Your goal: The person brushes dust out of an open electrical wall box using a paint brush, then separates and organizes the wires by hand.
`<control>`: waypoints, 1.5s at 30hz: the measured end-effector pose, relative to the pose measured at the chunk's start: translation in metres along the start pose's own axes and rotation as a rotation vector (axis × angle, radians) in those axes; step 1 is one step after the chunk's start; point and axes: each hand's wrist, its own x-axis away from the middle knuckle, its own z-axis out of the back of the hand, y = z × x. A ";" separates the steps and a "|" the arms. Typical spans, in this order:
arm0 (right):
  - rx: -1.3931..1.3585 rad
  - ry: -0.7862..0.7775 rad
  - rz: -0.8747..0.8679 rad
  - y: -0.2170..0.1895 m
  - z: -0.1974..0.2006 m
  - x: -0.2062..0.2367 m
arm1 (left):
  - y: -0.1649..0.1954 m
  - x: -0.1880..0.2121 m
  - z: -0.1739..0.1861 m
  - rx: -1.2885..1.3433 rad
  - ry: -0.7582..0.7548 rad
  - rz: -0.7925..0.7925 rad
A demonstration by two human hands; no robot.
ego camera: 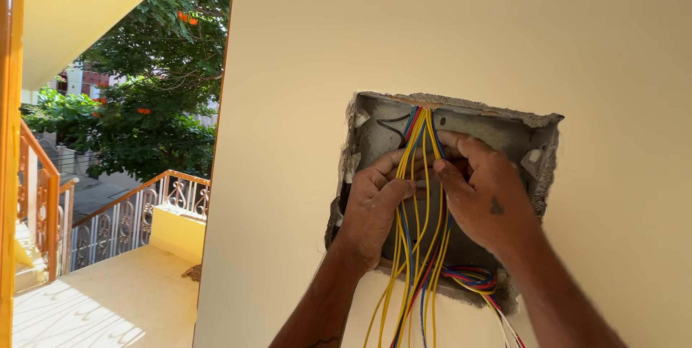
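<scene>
A grey metal box (512, 139) is set in a rough square opening in the cream wall (447, 24). A bundle of yellow, blue and red wires (418, 247) comes in at the box's top, runs down through it and hangs out over its lower edge. My left hand (375, 207) reaches into the box from below left, fingers curled around the yellow wires. From the right, my right hand (486, 197) pinches the same wires between thumb and fingers near the middle of the box. A looped coil of red and blue wires (472, 277) lies at the lower right edge.
The wall ends in a vertical corner on the left (216, 175). Beyond it lies a sunlit balcony floor (108, 297) with an ornate railing (130, 218) and trees (151, 81) behind. An orange frame (9, 153) runs down the far left.
</scene>
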 end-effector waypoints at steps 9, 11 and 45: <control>-0.522 0.320 -0.174 0.024 -0.039 0.022 | -0.002 0.001 0.001 -0.063 0.037 0.011; -0.616 0.307 -0.204 0.030 -0.035 0.023 | -0.005 0.001 0.004 -0.075 0.032 0.008; -0.861 0.303 -0.123 0.040 -0.024 0.033 | -0.010 -0.001 0.004 0.223 -0.063 0.114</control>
